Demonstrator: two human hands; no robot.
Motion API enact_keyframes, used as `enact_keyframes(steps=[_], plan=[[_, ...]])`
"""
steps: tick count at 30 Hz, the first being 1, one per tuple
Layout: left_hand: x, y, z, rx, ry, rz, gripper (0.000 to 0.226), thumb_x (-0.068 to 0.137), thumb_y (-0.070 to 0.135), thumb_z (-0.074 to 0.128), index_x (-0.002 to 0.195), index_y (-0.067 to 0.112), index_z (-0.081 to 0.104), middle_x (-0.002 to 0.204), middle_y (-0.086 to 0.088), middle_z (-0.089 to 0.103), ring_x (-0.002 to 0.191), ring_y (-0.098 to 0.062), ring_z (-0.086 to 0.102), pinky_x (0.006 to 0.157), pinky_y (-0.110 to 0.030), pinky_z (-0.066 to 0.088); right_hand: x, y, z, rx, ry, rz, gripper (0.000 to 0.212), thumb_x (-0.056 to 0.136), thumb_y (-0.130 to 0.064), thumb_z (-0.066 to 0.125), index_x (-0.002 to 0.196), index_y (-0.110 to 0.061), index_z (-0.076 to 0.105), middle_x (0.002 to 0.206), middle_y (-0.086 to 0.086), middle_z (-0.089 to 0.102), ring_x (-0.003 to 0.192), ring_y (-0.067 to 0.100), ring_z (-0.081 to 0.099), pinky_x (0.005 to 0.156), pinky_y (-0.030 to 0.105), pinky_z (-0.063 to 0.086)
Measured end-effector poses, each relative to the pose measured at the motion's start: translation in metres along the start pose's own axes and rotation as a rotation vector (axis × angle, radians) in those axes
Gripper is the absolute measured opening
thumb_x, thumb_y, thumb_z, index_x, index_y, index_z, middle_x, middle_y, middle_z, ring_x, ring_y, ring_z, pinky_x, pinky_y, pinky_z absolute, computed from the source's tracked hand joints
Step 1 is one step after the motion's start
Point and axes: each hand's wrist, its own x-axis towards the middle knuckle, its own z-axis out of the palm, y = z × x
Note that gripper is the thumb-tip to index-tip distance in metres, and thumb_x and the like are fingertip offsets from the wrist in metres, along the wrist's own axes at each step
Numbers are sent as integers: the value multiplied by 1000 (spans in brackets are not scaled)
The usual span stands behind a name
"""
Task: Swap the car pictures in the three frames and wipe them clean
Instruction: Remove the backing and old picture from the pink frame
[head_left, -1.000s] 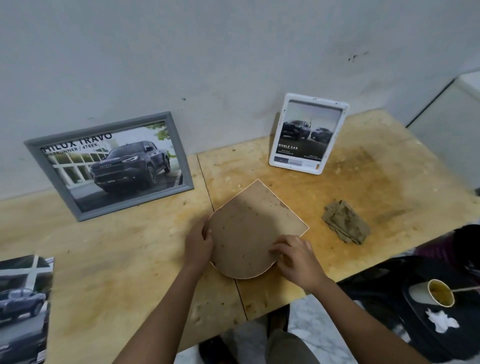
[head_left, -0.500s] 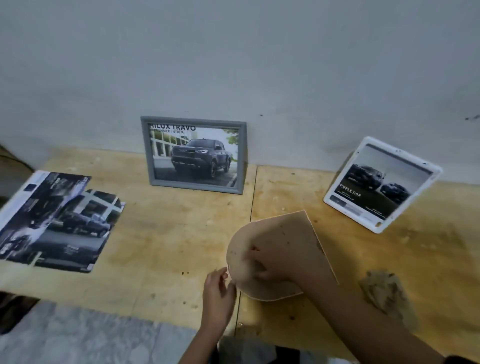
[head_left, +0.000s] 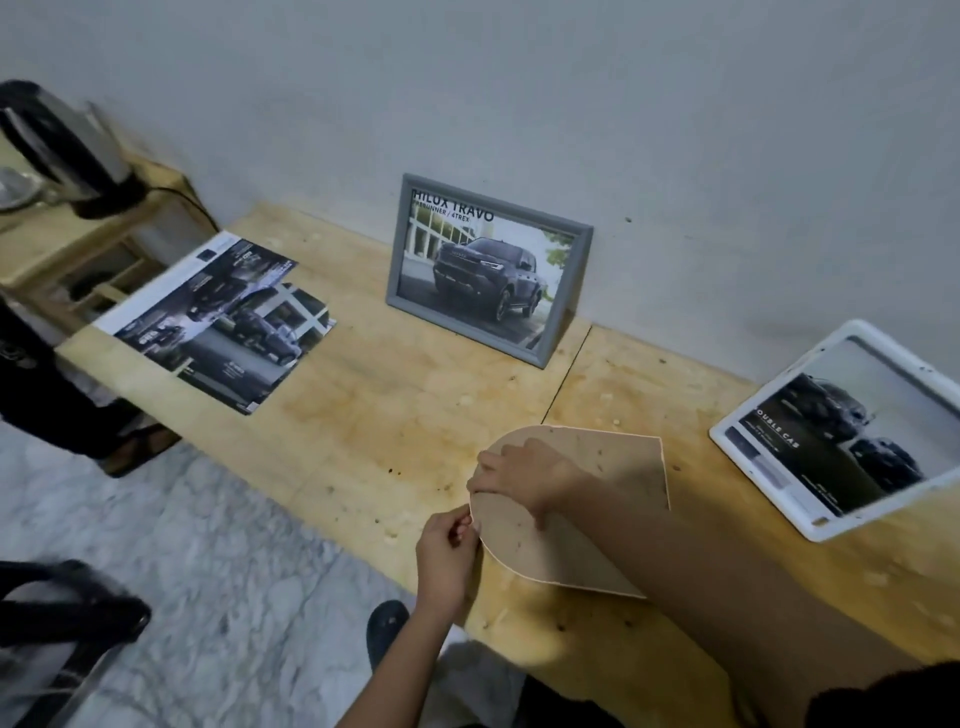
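Left hand (head_left: 447, 545) pinches the rounded edge of the brown backing board (head_left: 623, 460) on the counter (head_left: 389, 415), with the right hand (head_left: 524, 480) curled gripping it.

Arched board (head_left: 628, 457), left hand (head_left: 447, 553) pinching its edge — right hand (head_left: 524, 480) holding it

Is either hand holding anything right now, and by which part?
The brown backing board: the left hand pinches its rounded edge; the right hand lies on top, fingers curled toward that edge, grip unclear.
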Motion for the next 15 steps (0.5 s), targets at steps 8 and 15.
enact_keyframes(steps=[8,15], plan=[[-5,2,6,54,47,21,26,93,13,54,116,11,64,101,-7,61,86,-10,52,70,0,35,17,-9,-8,-267,62,-110,68,86,-31,63,141,-22,24,142,7,26,125,27,34,87,38,45],[-10,1,8,48,89,30,27,95,11,48,117,9,63,98,0,55,84,2,48,73,2,33,27,-6,-11,-403,117,-165,98,59,-44,83,136,-24,25,141,3,24,125,27,28,93,38,32]])
